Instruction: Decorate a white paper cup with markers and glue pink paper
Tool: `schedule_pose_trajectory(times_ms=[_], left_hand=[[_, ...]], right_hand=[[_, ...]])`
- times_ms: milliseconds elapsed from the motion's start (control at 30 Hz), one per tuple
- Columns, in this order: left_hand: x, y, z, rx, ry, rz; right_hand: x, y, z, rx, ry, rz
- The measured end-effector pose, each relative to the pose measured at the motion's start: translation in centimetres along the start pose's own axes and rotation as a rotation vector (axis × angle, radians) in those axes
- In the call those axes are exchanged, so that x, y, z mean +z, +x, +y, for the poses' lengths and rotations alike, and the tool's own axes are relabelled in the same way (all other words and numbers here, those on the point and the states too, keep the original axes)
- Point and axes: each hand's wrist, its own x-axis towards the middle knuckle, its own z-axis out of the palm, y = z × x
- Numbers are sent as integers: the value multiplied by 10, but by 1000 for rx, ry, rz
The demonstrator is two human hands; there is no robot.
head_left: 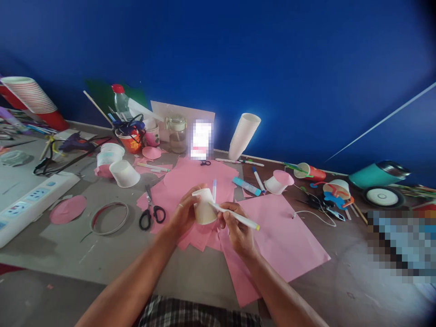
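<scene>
My left hand [184, 211] grips a white paper cup [204, 209], held upside down above the pink paper sheets [282, 240]. My right hand [236, 229] holds a white marker [235, 215] with a yellow-green end, its tip resting against the cup's side. Both hands are over the middle of the table, just in front of me. Black-handled scissors [151, 212] lie on the table to the left of my left hand.
A stack of white cups [243, 135], loose markers [247, 186], a glue stick, jars, a bottle and a pen holder [131, 134] crowd the back. A power strip [32, 200], pink disc [68, 209] and ring [109, 218] lie left. Cups, scissors and a teal flask [378, 175] sit right.
</scene>
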Motion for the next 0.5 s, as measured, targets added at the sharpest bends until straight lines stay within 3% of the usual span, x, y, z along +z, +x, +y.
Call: schedule_pose_trajectory(times_ms=[500], left_hand=[[-2, 1, -1, 7, -7, -22]], right_hand=[[-1, 1, -4, -4, -8, -21]])
